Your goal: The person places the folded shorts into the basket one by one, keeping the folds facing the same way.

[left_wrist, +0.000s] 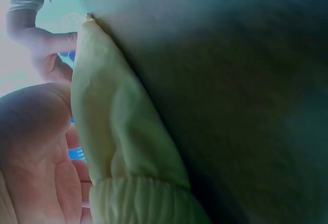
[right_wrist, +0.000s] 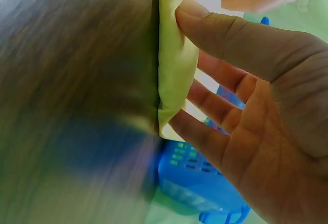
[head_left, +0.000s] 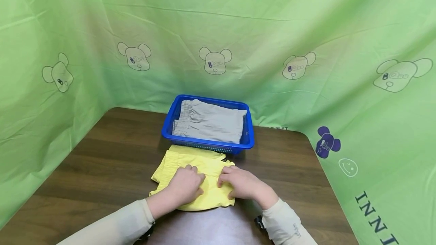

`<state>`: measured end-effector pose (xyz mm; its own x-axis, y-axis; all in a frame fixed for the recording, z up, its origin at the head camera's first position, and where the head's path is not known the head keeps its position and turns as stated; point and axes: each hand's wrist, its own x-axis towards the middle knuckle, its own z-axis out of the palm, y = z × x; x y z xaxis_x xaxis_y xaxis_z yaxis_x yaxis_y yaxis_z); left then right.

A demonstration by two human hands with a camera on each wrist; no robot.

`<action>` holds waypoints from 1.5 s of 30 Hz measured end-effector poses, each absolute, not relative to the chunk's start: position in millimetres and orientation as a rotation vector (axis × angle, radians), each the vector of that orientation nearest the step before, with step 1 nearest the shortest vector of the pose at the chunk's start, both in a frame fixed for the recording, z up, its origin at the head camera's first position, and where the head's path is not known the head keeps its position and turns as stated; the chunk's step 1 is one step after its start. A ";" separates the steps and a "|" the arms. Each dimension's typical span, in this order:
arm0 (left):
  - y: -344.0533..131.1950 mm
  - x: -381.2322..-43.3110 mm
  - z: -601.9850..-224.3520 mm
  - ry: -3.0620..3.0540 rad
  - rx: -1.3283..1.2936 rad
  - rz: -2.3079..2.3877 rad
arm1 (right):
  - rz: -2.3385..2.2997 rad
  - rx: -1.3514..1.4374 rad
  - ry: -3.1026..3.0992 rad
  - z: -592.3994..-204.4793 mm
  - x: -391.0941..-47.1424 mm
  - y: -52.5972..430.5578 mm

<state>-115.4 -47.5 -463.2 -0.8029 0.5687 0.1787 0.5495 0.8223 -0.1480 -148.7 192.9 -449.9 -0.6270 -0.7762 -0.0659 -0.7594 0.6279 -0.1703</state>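
A pair of folded yellow shorts (head_left: 212, 199) with a gathered elastic waistband lies on the table, its waistband toward the left. My left hand (head_left: 186, 185) rests on the middle of the shorts, fingertips against the cloth. On their right part lies my right hand (head_left: 246, 183), fingers spread and bent a little. The right wrist view shows the thumb (right_wrist: 225, 34) and fingertips touching the yellow cloth (right_wrist: 174, 55) near its edge. In the left wrist view, the left palm (left_wrist: 36, 147) faces the cloth beside the ribbed waistband (left_wrist: 143, 201).
Just behind the shorts stands a blue plastic basket (head_left: 251, 133) holding folded light grey elastic-waist clothing (head_left: 214, 120). The dark wooden table (head_left: 112, 158) extends to both sides. A green curtain (head_left: 255, 18) with printed bear heads hangs behind and along the sides.
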 end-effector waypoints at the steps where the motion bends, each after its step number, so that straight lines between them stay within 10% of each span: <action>1: -46.3 -115.8 -463.9 -2.786 -0.871 0.130 | -0.196 -1.282 2.709 -449.8 -148.8 195.3; 21: -67.1 -123.2 -463.8 -2.823 -0.974 -0.277 | -0.406 -1.173 2.677 -452.0 -146.3 221.5; 45: -130.9 -141.4 -452.0 -2.847 -0.519 -0.561 | -0.658 -1.058 2.894 -459.8 -148.4 222.4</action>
<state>-141.4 -130.9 -452.0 -0.9199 0.3003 0.2522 0.3735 0.8669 0.3300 -148.4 222.4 -459.8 -0.7745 -0.6147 0.1492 -0.6188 0.6873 -0.3805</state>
